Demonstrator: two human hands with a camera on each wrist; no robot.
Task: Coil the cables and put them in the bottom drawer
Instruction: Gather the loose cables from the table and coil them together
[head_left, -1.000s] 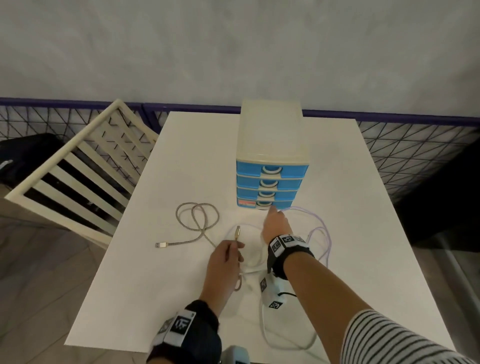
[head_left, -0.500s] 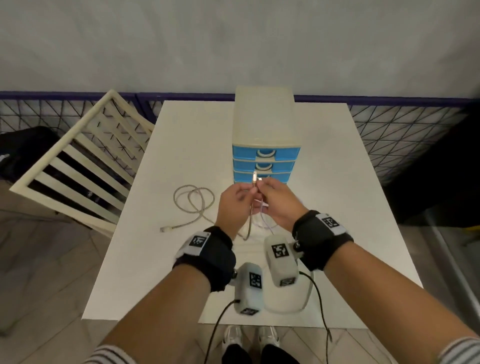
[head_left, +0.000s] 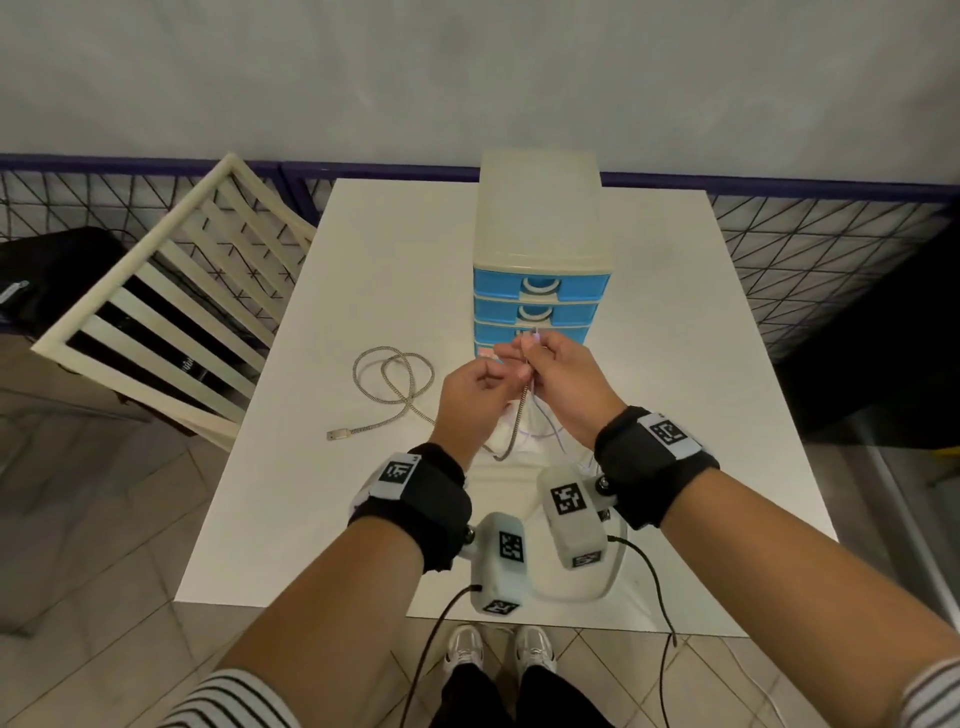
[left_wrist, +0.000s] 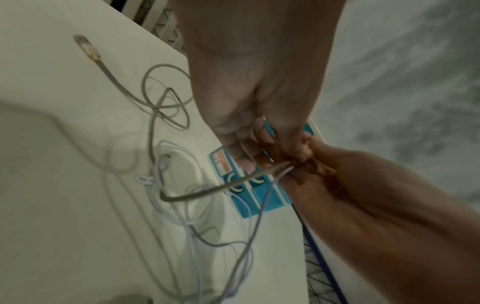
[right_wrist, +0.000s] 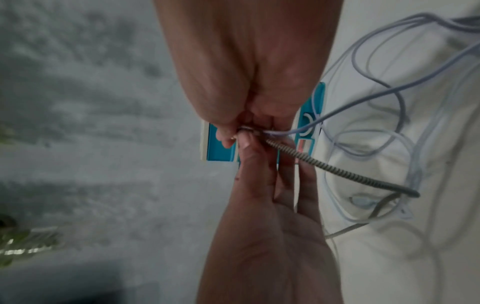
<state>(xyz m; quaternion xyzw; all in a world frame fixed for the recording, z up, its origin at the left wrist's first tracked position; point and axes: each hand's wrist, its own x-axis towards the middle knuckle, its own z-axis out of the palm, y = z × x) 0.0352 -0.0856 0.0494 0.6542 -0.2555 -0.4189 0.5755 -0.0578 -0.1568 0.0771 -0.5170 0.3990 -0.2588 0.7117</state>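
Both hands hover together in front of the cream drawer unit (head_left: 540, 234), whose blue drawers look closed. My right hand (head_left: 558, 382) pinches the raised ends of the braided cable (right_wrist: 337, 170) and the thin lilac cable (right_wrist: 363, 98). My left hand (head_left: 475, 397) pinches the braided cable just below that. The braided cable's loops (head_left: 395, 379) and USB plug (head_left: 337, 434) lie on the white table (head_left: 389, 249) to the left. The lilac cable (left_wrist: 249, 226) hangs in tangled loops under the hands. The hands hide most of the bottom drawer (left_wrist: 223, 164), which has a red label.
A thick white cable (head_left: 582, 597) curves along the table's front edge. A cream slatted chair (head_left: 171, 322) leans at the table's left side. Wire fencing (head_left: 831, 249) runs behind the table, and a black bag (head_left: 52, 270) lies on the floor at far left.
My right hand left the bottom drawer front and joined the left. Both hands rose off the table, lifting the braided and lilac cable ends up in front of the drawers.
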